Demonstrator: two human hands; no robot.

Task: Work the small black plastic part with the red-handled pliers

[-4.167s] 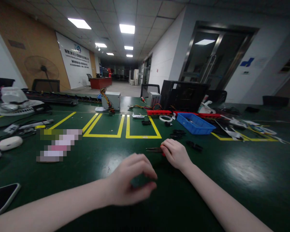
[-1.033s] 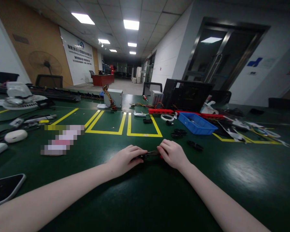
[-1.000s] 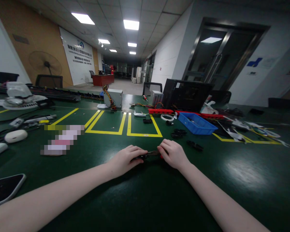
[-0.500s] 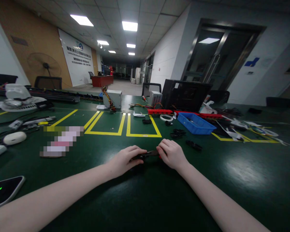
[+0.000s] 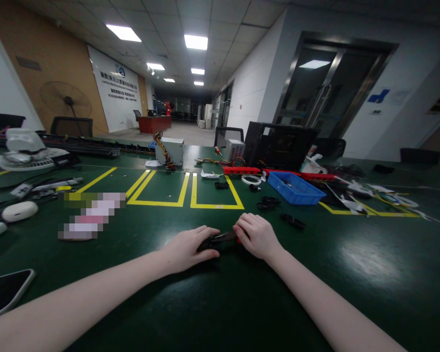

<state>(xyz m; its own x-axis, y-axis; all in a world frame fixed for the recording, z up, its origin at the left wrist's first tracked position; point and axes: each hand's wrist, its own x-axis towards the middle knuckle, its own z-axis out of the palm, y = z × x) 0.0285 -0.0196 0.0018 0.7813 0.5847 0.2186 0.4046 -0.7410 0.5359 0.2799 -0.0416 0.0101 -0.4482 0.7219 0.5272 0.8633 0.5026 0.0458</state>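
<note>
Over the green table (image 5: 220, 303), my right hand (image 5: 259, 237) is closed round the red handle of a pair of pliers (image 5: 227, 236). Their dark metal jaws point left, toward my left hand (image 5: 187, 248). That hand is closed on a black bundle (image 5: 204, 244) that looks like a coiled cable, gripped between thumb and fingers. The jaws reach the bundle's right side; whether they bite on it I cannot tell. Fingers hide most of the handles and much of the bundle. Similar black cable bundles (image 5: 292, 221) lie beyond my right hand.
A blue basket (image 5: 297, 196) stands ahead to the right, by red strips (image 5: 242, 170) and a black computer case (image 5: 280, 146). Yellow tape marks (image 5: 157, 202) cross the table. A power supply (image 5: 175, 151) sits farther back. To the left lie a phone (image 5: 7, 293) and a white mouse (image 5: 20, 211).
Both hands stay close together with the pliers and the black bundle. My left thumb and fingers have parted slightly around the bundle. The view has shifted a little.
</note>
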